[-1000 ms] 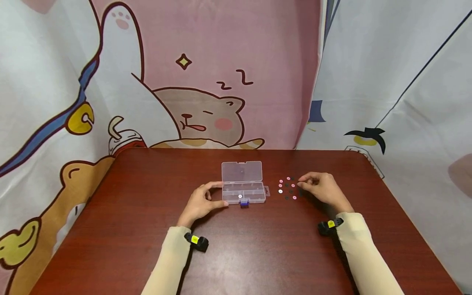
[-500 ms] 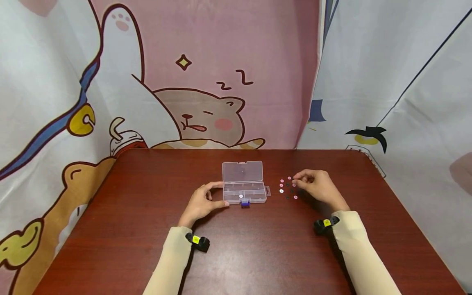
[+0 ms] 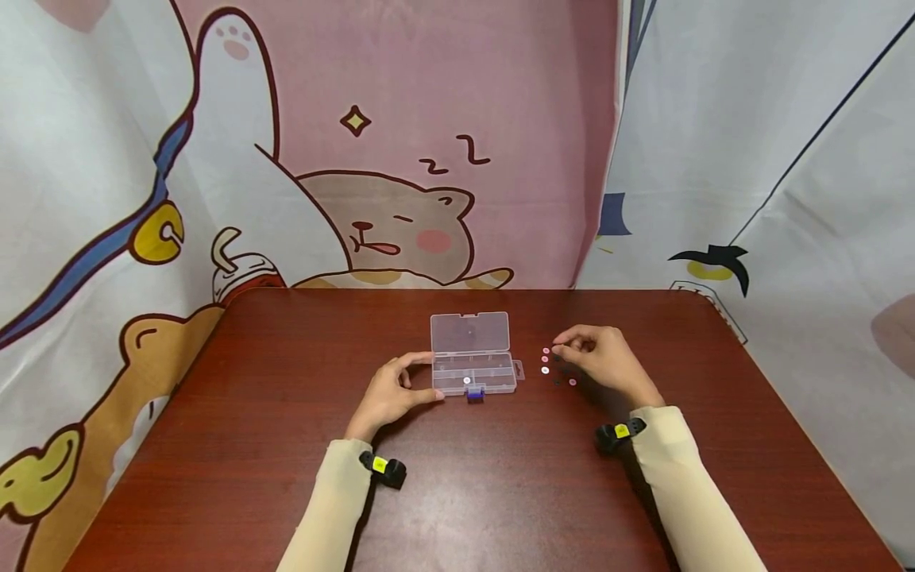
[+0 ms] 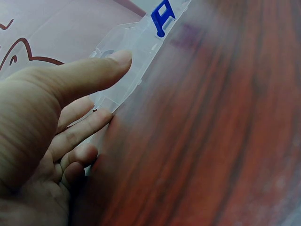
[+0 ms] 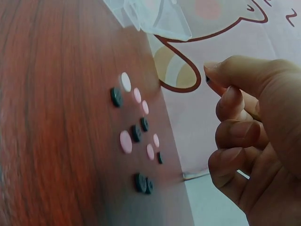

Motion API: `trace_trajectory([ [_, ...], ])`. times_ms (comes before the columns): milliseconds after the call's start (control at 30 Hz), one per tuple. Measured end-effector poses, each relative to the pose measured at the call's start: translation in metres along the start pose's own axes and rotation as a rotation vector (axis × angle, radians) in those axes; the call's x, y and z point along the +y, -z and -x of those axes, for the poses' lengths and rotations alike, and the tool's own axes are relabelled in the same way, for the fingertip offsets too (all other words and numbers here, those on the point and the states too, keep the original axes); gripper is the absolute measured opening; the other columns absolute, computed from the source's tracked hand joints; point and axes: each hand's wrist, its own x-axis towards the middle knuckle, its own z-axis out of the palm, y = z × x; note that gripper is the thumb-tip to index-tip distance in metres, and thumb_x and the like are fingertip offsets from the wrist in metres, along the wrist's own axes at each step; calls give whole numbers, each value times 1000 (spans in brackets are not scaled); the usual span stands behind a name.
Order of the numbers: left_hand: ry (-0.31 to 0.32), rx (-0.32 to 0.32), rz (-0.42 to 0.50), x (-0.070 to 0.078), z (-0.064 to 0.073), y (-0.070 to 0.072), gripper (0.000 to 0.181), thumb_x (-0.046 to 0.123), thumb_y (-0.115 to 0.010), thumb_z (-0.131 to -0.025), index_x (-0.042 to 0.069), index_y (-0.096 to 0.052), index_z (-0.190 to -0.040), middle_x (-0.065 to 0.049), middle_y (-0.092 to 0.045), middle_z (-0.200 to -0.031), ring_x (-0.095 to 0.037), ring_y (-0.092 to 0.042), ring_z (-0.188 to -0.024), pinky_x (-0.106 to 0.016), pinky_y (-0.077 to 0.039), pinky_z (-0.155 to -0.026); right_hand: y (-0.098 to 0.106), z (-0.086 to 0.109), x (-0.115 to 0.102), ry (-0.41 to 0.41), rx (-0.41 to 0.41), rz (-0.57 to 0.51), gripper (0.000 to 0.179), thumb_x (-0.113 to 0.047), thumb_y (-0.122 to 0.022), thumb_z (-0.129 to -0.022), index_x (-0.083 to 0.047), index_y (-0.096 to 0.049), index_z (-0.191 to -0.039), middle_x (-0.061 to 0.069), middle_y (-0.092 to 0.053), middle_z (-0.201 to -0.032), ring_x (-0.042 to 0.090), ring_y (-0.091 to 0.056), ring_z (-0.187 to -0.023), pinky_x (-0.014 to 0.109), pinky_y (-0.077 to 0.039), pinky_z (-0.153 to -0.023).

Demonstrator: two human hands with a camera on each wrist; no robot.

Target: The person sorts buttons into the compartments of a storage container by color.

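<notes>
Left hand (image 3: pixel 386 396): gripping clear box (image 3: pixel 495 372) with fingers
Right hand (image 3: pixel 606 359): pinching dark button (image 5: pixel 207 79) in fingers
Loose buttons (image 5: pixel 136 133): on counter (image 3: pixel 457 492)

From box (image 3: pixel 493 372): raised lid (image 3: pixel 469 338) blocks 12 o'clock; left hand (image 3: pixel 388 396) blocks 8 o'clock; buttons (image 3: pixel 545 359), then right hand (image 3: pixel 606 363), block 3 o'clock. Narrow gap between box and buttons. Broad passage at 6 o'clock over table (image 3: pixel 486 492), between sleeves (image 3: pixel 329 496).
</notes>
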Motion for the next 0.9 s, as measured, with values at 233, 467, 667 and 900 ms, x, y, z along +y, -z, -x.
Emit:
trace_trajectory([
  [233, -4, 1, -2, 0, 0, 0, 65, 35, -94, -73, 36, -67, -131, -1, -64, -109, -19, -48, -81, -32, -41, -70, -4, -3, -13, 2, -5, -37, 11, -27, -79, -91, -19, -77, -98, 1, -62, -73, 15, -53, -62, 24, -43, -52],
  [467, 0, 2, 0, 1, 0, 0, 65, 34, -94, -73, 36, -67, -132, -2, -64, -107, -19, -47, -81, -32, -41, -70, -12, -7, -25, -11, -42, -103, 12, -27, -78, -92, -19, -76, -101, 5, -62, -73, 15, -54, -53, 29, -49, -44],
  [667, -12, 8, -10, 1, 0, 0, 65, 34, -94, -73, 36, -67, -132, 0, -65, -110, -18, -48, -80, -31, -41, -69, -20, -10, -33, 10, -49, -106, 9, -25, -78, -92, -21, -76, -100, 2, -61, -71, 13, -49, -48, 26, -42, -38],
  [900, -35, 17, -11, 0, 0, 0, 65, 33, -95, -72, 33, -68, -131, 1, -68, -113, -17, -48, -78, -29, -41, -68, -28, -14, -40, 65, -43, -93, 8, -22, -79, -92, -18, -77, -97, -1, -63, -68, 12, -52, -53, 24, -40, -46],
])
